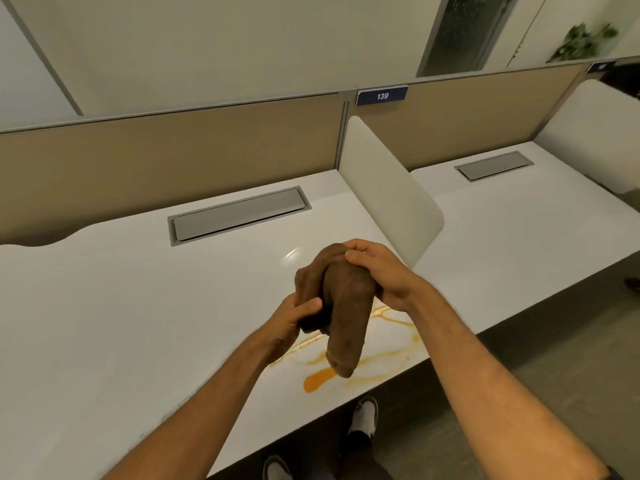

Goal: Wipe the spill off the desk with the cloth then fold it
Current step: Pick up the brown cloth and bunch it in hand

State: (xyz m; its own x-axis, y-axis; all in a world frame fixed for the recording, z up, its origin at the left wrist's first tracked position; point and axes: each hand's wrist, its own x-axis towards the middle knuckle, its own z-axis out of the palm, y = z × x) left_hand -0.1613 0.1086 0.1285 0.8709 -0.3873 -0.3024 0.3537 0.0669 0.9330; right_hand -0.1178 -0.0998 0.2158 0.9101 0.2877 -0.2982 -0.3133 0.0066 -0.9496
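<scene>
Both hands held a bunched brown cloth (346, 306) up in the air above the orange spill (320, 379), clear of the white desk (138, 323). The left hand (291, 323) gripped the lower left part of the bundle, thumb lying across the fabric and fingers wrapped behind it. The right hand (384, 275) clasped the upper part, its fingers curled over the top of the cloth. A rolled end of the cloth hung down between the two hands, its tip just over the thickest patch of the spill.

The spill lay on the desk near the front edge, a dense orange blot with thinner streaks running away from it toward the right and back under the cloth. Behind the spill, farther back on the desk, sat a grey cable flap (239, 214) set flush into the surface. To the right of the spill stood a white divider panel (388, 192), and behind that hung a blue number plate (382, 95) reading 139. Below the spill, past the desk edge, two shoes (363, 415) showed on the floor.
</scene>
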